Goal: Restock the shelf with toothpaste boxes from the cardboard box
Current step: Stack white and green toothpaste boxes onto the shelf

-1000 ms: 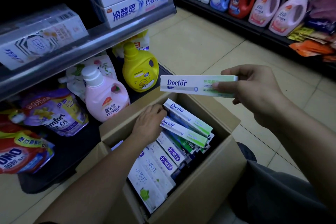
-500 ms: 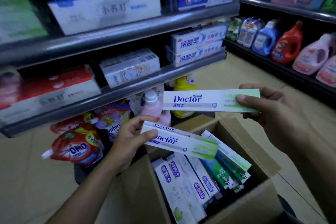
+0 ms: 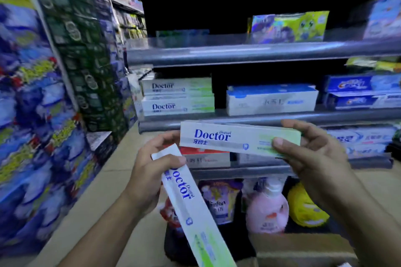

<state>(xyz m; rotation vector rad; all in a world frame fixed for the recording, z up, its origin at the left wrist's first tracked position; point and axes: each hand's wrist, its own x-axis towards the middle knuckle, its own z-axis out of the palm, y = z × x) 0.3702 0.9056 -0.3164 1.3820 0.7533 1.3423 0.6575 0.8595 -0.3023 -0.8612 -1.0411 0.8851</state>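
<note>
My right hand [image 3: 312,156] grips one white-and-green Doctor toothpaste box [image 3: 227,137] by its green end and holds it level in front of the shelf rail [image 3: 260,120]. A second Doctor box [image 3: 191,208] slants down and to the right, gripped at its top end by my left hand [image 3: 152,171]. Two matching Doctor boxes [image 3: 176,96] lie stacked on the middle shelf just above and left of the held one. Only a corner flap of the cardboard box [image 3: 303,249] shows at the bottom right.
A white-and-blue toothpaste box [image 3: 271,101] and blue boxes [image 3: 360,91] share the middle shelf. A pink bottle [image 3: 268,208], a yellow bottle [image 3: 306,210] and a purple refill pouch [image 3: 219,199] stand on the bottom shelf. A tall stack of blue packs [image 3: 32,125] fills the left.
My view has swung up from the cardboard box to the shelves. My left hand took a second Doctor box out and raised it; my right hand lifted its box toward the middle shelf.
</note>
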